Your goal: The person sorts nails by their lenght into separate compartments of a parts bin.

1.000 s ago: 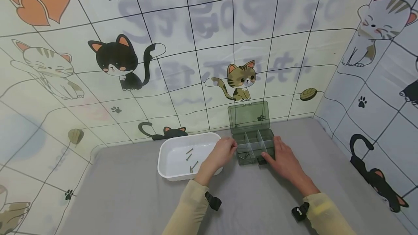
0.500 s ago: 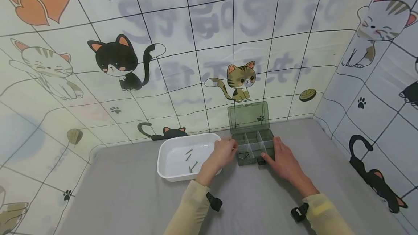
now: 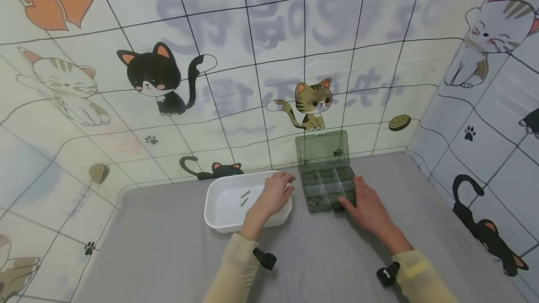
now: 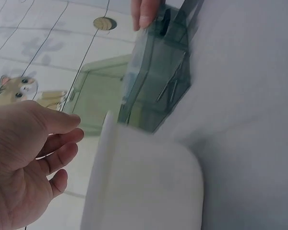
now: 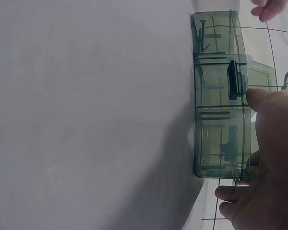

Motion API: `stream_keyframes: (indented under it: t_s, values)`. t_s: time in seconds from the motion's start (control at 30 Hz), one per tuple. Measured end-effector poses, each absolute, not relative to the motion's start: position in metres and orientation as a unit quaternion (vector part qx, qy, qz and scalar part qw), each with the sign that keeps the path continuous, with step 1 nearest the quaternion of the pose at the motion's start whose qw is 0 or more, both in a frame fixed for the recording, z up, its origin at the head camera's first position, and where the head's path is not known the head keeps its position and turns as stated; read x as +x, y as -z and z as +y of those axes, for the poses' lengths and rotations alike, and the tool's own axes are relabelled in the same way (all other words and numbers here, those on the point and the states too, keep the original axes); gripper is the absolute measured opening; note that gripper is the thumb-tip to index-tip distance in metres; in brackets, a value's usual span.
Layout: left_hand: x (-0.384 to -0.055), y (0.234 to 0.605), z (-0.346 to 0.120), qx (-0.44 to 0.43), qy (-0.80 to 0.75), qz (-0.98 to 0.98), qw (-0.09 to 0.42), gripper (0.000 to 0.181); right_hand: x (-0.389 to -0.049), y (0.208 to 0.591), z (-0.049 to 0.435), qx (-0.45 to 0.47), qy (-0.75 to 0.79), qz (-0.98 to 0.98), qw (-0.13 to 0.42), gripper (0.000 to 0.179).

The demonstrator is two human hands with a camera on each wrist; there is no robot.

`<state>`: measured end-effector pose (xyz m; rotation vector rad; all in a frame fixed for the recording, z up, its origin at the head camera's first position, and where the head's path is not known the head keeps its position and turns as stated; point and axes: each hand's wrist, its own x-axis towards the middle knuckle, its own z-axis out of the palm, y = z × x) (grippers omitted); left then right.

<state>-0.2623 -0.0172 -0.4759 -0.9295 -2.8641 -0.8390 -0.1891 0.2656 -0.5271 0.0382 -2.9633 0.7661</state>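
Observation:
My left hand (image 3: 271, 195) is over the right part of a white plastic tray (image 3: 222, 207). Its fingers are loosely bent, and nothing shows between them in the left wrist view. Thin screws (image 3: 244, 202) lie in the tray, some hidden by the hand and forearm. To the right stands a translucent green compartment box (image 3: 326, 177) with its lid (image 3: 322, 149) raised. Several screws (image 5: 203, 36) lie in its front left compartment. My right hand (image 3: 365, 202) holds the box at its front right corner, thumb on the front rim beside the black latch (image 5: 234, 80), fingers along the side.
A grey cloth (image 3: 168, 247) covers the table. Behind it and at the sides stands a sheet (image 3: 261, 83) printed with cats and grid lines. The raised lid stands close to this backdrop. Each wrist wears a small black camera (image 3: 265, 259).
My left hand has drawn back from the left edge of the box to above the tray, its pinched fingers loosening. The right hand keeps its hold on the box.

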Motion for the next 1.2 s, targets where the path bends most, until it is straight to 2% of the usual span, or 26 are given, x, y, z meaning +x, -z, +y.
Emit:
stream_keyframes:
  t_s: [0.3,0.57,0.9,1.2]
  values:
    - [-0.267,0.481,-0.067,-0.260,0.319,-0.911,0.026,0.021,-0.188,0.527,0.266,0.018,-0.252,-0.967,0.044,0.089]
    - [-0.265,0.485,-0.103,-0.212,0.354,-0.911,0.013,0.019,-0.182,0.526,0.271,0.032,-0.234,-0.971,0.045,0.077]
    - [-0.267,0.497,-0.130,-0.186,0.370,-0.909,0.038,0.019,-0.183,0.524,0.275,0.037,-0.240,-0.968,0.057,0.070]
    - [-0.271,0.507,-0.146,-0.133,0.370,-0.919,0.016,0.016,-0.184,0.529,0.282,0.054,-0.273,-0.957,0.077,0.070]
